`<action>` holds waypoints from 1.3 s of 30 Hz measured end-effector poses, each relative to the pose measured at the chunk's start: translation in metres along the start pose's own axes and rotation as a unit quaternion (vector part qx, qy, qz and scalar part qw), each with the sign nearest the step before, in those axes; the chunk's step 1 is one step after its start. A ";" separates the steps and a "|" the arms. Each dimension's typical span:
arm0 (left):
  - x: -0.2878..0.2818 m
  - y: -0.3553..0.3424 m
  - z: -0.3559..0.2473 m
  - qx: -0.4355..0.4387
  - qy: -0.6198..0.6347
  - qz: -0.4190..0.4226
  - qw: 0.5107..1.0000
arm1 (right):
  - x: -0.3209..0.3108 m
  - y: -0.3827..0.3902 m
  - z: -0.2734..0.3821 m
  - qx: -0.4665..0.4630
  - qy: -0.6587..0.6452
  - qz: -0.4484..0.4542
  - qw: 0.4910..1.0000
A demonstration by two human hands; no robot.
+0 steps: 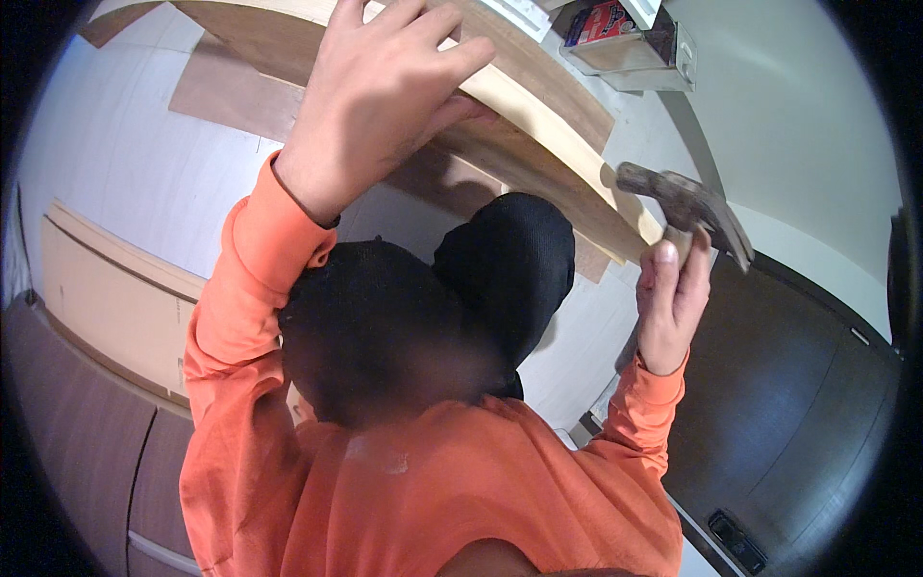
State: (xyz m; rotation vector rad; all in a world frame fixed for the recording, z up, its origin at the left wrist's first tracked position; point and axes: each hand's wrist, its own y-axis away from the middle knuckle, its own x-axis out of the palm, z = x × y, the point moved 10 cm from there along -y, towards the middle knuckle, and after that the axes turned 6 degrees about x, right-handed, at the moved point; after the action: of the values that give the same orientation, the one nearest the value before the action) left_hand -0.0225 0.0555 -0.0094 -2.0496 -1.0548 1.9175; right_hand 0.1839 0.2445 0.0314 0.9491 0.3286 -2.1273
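Observation:
My left hand grips a long pale wooden strip along the upper edge of a brown plywood board, high in the view. Its fingers curl over the strip's edge. My right hand, at the right, is closed on the wooden handle of a claw hammer. The worn, dark hammer head is beside the strip's right end. I cannot tell whether it touches the wood or whether a nail is there. My dark-clothed legs are beneath the board.
A tin container stands at the upper right by a pale wall. A dark door is at the right. Cardboard sheets and a brown cabinet are at the left. More plywood lies on the light floor.

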 end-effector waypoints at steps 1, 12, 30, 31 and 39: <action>0.000 0.000 0.000 -0.001 -0.004 0.005 1.000 | 0.007 0.000 -0.001 0.009 0.122 0.030 0.992; -0.028 0.007 0.019 -0.047 -0.008 0.011 0.999 | 0.019 -0.005 0.024 -0.038 0.119 0.018 0.992; -0.033 0.018 0.047 -0.052 -0.037 -0.016 0.998 | 0.034 -0.006 0.037 -0.032 0.029 0.073 0.996; -0.033 0.019 0.048 -0.054 -0.023 -0.025 0.998 | 0.038 -0.006 0.042 -0.053 0.016 0.085 0.995; -0.038 0.020 0.048 -0.057 0.036 -0.047 0.997 | 0.036 -0.022 0.051 -0.080 0.174 0.050 0.980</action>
State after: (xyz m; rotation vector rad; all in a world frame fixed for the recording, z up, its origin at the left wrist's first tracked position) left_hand -0.0564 0.0018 0.0026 -2.0697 -1.2474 1.7635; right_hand 0.1258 0.2145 0.0390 1.2159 0.6024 -1.8089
